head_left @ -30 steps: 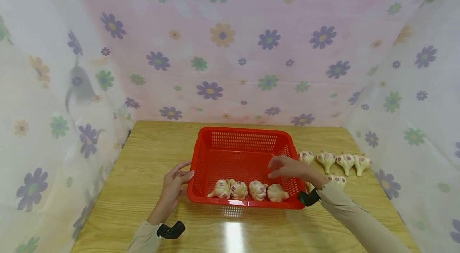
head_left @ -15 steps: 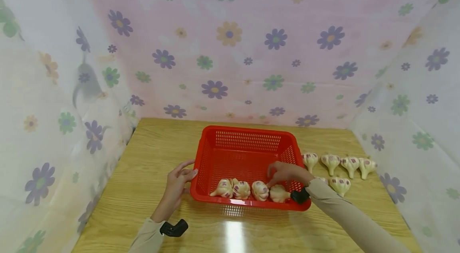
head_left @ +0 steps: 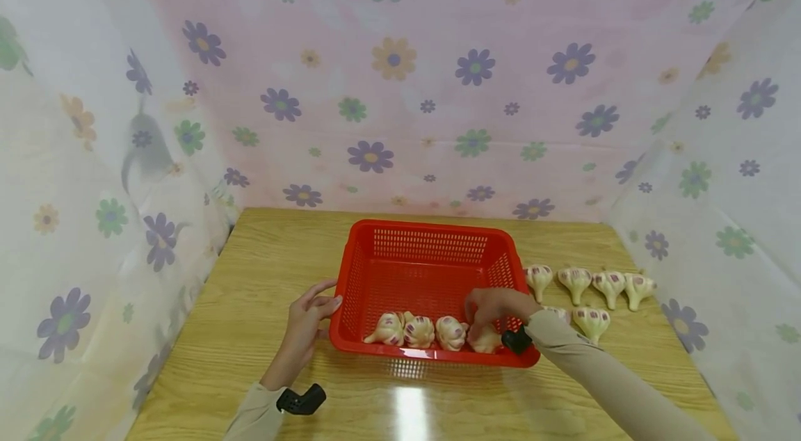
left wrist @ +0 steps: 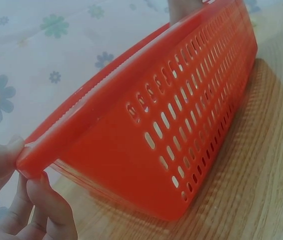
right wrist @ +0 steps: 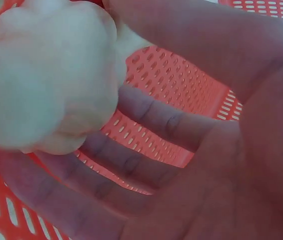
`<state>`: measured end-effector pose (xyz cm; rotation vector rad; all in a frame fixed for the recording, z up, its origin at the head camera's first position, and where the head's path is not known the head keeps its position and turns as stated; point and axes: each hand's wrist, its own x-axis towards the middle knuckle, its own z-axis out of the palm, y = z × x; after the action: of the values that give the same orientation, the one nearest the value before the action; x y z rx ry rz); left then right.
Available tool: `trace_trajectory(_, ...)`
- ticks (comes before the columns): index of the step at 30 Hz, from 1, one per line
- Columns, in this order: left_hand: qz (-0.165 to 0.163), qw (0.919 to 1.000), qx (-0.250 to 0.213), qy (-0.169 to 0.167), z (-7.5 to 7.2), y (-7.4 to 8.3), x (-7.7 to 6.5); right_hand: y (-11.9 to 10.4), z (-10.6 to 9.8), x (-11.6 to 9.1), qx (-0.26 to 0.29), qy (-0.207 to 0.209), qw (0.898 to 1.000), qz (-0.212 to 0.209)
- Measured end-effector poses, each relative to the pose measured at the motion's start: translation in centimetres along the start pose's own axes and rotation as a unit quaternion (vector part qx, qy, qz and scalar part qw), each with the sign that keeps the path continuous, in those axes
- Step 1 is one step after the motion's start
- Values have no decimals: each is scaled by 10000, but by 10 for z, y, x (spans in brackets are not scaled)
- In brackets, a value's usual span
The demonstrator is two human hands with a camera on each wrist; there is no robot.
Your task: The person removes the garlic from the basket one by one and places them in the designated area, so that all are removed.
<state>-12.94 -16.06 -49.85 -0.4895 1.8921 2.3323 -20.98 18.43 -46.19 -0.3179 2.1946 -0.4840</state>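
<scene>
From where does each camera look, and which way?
Head: on the head, facing forward and down at the basket; left hand, right hand, sleeves show.
Left: on the wrist, facing along the basket's outside; left hand shows.
Right: on the wrist, facing into the basket at garlic; right hand shows.
Head and left views share the left hand.

Left arm comes in from near edge, beige long sleeve, forearm angled far and slightly right. Left hand pinching, thumb above, fingers bent below. Right arm, same sleeve, reaches in from near right toward far left. Right hand back up, fingers pointing down; grasping, thumb opposite four curved, slightly spread fingers.
</scene>
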Motion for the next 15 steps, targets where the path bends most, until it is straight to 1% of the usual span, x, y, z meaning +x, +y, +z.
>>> trace_trajectory(9,-53,9999,70,112,2,1,-1,3,1,-3,113,-102,9997,-191)
trace_trajectory(12,-31,9999,76,120,2,1,-2,4,2,-2,-105,-119,9996,-253)
trace_trajectory(15,15,10000,-12,90,2,1,-2,4,2,-1,-285,-117,9990,-315)
